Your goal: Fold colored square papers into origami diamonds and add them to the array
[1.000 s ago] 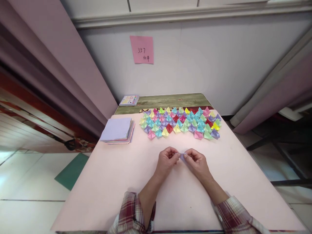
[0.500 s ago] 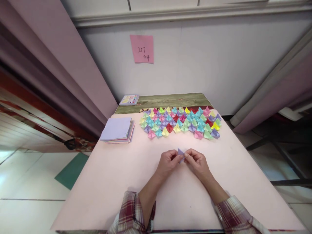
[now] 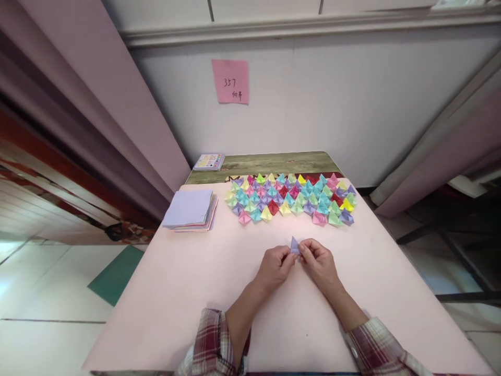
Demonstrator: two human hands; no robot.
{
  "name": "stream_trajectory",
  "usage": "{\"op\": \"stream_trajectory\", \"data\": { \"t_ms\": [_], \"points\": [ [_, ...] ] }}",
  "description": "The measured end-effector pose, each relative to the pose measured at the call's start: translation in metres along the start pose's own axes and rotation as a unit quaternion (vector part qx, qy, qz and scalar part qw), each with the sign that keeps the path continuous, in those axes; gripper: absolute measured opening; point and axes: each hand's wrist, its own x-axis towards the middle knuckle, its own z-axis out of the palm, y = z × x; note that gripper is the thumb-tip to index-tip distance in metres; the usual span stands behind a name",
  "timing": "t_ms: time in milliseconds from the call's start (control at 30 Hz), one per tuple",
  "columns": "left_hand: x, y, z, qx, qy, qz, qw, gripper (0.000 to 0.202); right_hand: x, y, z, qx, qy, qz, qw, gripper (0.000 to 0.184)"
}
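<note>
A small purple folded paper piece (image 3: 294, 244) is pinched between my two hands above the middle of the pink table (image 3: 176, 292). My left hand (image 3: 276, 267) grips it from the left with fingers curled. My right hand (image 3: 319, 262) grips it from the right, fingers pressed together. Its pointed tip sticks up between my fingertips. Beyond my hands lies a patch of several small folded paper shapes (image 3: 291, 199) in many colours, laid in rows.
A stack of square coloured paper sheets (image 3: 190, 209), purple on top, sits at the table's far left. A small paper packet (image 3: 209, 161) lies on the green wooden surface (image 3: 274, 163) behind. A pink note (image 3: 230, 81) hangs on the wall.
The purple piece has turned from lying flat between my fingers to standing with its tip up. My hands have moved slightly right and nearer each other.
</note>
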Motion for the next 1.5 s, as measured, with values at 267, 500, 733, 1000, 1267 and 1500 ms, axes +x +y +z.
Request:
{"op": "stream_trajectory", "data": {
  "t_ms": [267,500,733,1000,1267,1500],
  "points": [
    [0.002,0.002,-0.001,-0.132,0.134,-0.023,0.982,0.023,0.0,0.001,-0.001,-0.007,0.01,-0.004,1.0,0.031],
    [0.003,0.001,-0.003,-0.174,0.137,-0.041,0.974,0.018,0.0,0.002,0.0,-0.021,0.014,-0.002,1.0,0.03],
    [0.002,0.001,-0.002,-0.156,0.125,-0.057,0.978,0.021,-0.003,0.007,-0.001,-0.061,0.017,-0.031,0.998,0.027],
    [0.004,-0.003,-0.006,-0.268,0.019,-0.114,0.956,0.036,-0.004,0.001,-0.004,-0.043,-0.031,-0.042,0.998,0.024],
    [0.005,-0.002,-0.007,-0.272,-0.022,-0.091,0.958,0.033,-0.001,-0.004,-0.002,0.0,-0.05,-0.022,0.999,0.035],
    [0.003,-0.002,-0.002,-0.266,0.038,-0.073,0.961,0.031,-0.001,0.002,0.0,0.005,-0.038,-0.011,0.999,0.029]
  ]
}}
